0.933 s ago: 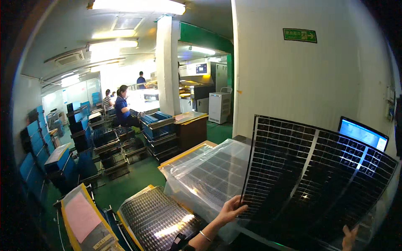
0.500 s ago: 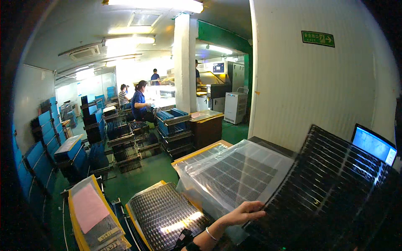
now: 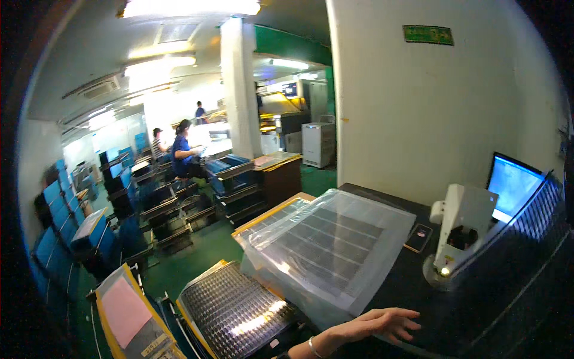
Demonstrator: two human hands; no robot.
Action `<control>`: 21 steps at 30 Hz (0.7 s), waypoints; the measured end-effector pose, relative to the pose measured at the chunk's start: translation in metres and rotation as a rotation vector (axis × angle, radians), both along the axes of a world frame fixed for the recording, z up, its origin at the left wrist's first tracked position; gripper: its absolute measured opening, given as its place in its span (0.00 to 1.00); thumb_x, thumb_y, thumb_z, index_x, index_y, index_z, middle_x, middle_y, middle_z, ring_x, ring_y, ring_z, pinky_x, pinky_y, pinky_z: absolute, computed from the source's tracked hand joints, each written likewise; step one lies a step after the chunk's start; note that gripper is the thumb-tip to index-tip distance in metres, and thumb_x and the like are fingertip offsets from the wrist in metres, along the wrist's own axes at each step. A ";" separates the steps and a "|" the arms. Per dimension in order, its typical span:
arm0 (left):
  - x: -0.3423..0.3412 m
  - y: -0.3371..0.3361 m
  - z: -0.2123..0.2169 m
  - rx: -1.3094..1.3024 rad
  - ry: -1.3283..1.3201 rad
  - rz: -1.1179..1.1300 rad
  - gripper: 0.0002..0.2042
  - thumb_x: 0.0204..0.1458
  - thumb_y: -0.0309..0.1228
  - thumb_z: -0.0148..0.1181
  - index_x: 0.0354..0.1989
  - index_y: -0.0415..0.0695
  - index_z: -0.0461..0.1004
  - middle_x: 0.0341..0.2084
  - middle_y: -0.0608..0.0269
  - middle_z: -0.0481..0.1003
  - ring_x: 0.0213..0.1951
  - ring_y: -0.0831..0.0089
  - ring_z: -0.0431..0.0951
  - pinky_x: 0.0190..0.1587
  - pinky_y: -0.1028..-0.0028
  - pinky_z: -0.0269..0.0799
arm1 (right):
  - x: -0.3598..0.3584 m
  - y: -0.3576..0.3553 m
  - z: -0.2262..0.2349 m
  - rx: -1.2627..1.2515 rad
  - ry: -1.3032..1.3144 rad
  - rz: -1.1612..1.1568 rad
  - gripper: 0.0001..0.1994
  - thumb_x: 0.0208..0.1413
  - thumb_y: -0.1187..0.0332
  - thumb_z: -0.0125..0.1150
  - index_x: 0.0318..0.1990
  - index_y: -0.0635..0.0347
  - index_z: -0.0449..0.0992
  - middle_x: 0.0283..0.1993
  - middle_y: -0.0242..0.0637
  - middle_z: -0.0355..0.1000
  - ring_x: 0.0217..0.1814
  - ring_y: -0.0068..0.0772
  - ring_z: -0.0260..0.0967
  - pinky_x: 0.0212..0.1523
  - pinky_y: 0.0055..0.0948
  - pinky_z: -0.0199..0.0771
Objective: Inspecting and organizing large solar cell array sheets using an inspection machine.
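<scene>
My left hand (image 3: 385,325) reaches in from the lower edge with its fingers stretched out and holds nothing. It hovers over the front of the dark desk, just right of a stack of patterned sheets (image 3: 335,239) wrapped in clear plastic. At the far right, a large dark gridded panel (image 3: 532,263) stands steeply tilted, apart from my left hand. My right hand is out of sight, so what supports the panel is hidden. Beside the panel stands a pale bench instrument (image 3: 457,224) with a small light at its foot. Behind the instrument is a lit monitor (image 3: 513,186).
A phone (image 3: 418,237) lies on the dark desk (image 3: 412,269) beside the plastic-wrapped stack. A shiny gridded sheet (image 3: 236,305) and a pink-topped stack (image 3: 124,308) are at lower left. Racks of blue panels (image 3: 230,173) fill the floor beyond; a seated person (image 3: 182,149) works there.
My left hand has let go of the panel's left edge and moved right. The panel has swung right and steeper, uncovering the instrument and phone. The view has turned slightly right.
</scene>
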State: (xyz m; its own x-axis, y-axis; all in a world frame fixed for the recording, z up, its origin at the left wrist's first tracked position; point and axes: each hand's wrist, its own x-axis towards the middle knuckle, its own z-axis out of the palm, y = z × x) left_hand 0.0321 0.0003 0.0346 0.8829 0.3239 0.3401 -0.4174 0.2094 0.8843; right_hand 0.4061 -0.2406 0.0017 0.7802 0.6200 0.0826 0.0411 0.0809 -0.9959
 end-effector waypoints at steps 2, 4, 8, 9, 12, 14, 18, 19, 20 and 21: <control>-0.008 -0.006 0.000 -0.056 0.042 0.023 0.34 0.55 0.55 0.39 0.61 0.39 0.52 0.54 0.51 0.63 0.52 0.64 0.68 0.52 0.65 0.65 | -0.001 -0.019 -0.005 0.105 0.098 -0.036 0.22 0.51 0.66 0.57 0.51 0.69 0.66 0.47 0.40 0.67 0.48 0.36 0.62 0.52 0.33 0.59; -0.001 -0.011 0.008 -0.104 0.112 0.073 0.33 0.55 0.53 0.40 0.60 0.37 0.53 0.54 0.49 0.63 0.53 0.63 0.67 0.53 0.65 0.63 | 0.001 -0.048 0.002 0.285 0.229 -0.097 0.22 0.51 0.66 0.57 0.52 0.68 0.65 0.49 0.40 0.67 0.50 0.36 0.62 0.54 0.33 0.58; -0.022 0.000 -0.028 -0.132 0.094 0.240 0.31 0.56 0.50 0.42 0.58 0.35 0.56 0.50 0.41 0.65 0.48 0.53 0.70 0.47 0.59 0.69 | 0.005 -0.018 -0.036 0.581 0.369 -0.278 0.18 0.52 0.67 0.55 0.48 0.67 0.69 0.47 0.38 0.69 0.49 0.36 0.65 0.53 0.33 0.61; -0.024 -0.003 -0.029 -0.094 0.119 0.315 0.30 0.56 0.49 0.43 0.57 0.35 0.56 0.48 0.42 0.67 0.45 0.54 0.73 0.45 0.61 0.71 | 0.034 -0.012 -0.059 0.640 0.376 -0.352 0.19 0.52 0.66 0.56 0.50 0.64 0.67 0.50 0.38 0.67 0.50 0.37 0.64 0.53 0.33 0.60; -0.019 -0.011 -0.039 -0.172 0.123 0.426 0.25 0.57 0.44 0.44 0.54 0.34 0.61 0.44 0.41 0.70 0.41 0.56 0.75 0.41 0.65 0.73 | 0.033 0.022 -0.051 0.763 0.446 -0.539 0.25 0.50 0.72 0.59 0.56 0.56 0.60 0.52 0.37 0.65 0.51 0.40 0.64 0.48 0.42 0.68; -0.013 -0.007 -0.039 -0.168 0.120 0.404 0.24 0.57 0.43 0.45 0.54 0.34 0.61 0.43 0.41 0.70 0.41 0.56 0.75 0.41 0.65 0.73 | 0.024 0.025 -0.054 0.791 0.404 -0.581 0.24 0.50 0.73 0.58 0.56 0.56 0.59 0.51 0.38 0.65 0.51 0.40 0.64 0.48 0.41 0.69; -0.009 -0.011 -0.044 -0.165 0.103 0.395 0.22 0.57 0.38 0.47 0.53 0.33 0.61 0.43 0.42 0.71 0.40 0.59 0.75 0.41 0.66 0.73 | 0.025 0.036 -0.075 0.779 0.455 -0.608 0.17 0.54 0.78 0.50 0.52 0.57 0.62 0.47 0.38 0.66 0.45 0.36 0.67 0.44 0.38 0.72; -0.010 -0.013 -0.042 -0.161 0.121 0.408 0.21 0.57 0.36 0.48 0.53 0.33 0.61 0.43 0.43 0.71 0.40 0.60 0.75 0.41 0.67 0.73 | 0.023 0.041 -0.076 0.727 0.509 -0.614 0.17 0.55 0.78 0.49 0.52 0.57 0.62 0.47 0.39 0.66 0.44 0.36 0.68 0.42 0.39 0.73; -0.011 -0.017 -0.041 -0.204 0.124 0.434 0.20 0.57 0.35 0.48 0.53 0.33 0.62 0.42 0.44 0.72 0.40 0.62 0.76 0.41 0.69 0.73 | 0.023 0.045 -0.074 0.634 0.542 -0.602 0.17 0.55 0.79 0.47 0.52 0.58 0.62 0.46 0.39 0.66 0.43 0.37 0.69 0.40 0.40 0.74; -0.013 -0.017 -0.040 -0.198 0.125 0.438 0.20 0.57 0.35 0.48 0.53 0.33 0.62 0.42 0.44 0.72 0.40 0.62 0.76 0.41 0.69 0.73 | 0.022 0.051 -0.073 0.638 0.547 -0.599 0.17 0.55 0.79 0.47 0.52 0.58 0.62 0.46 0.39 0.66 0.43 0.37 0.69 0.40 0.40 0.74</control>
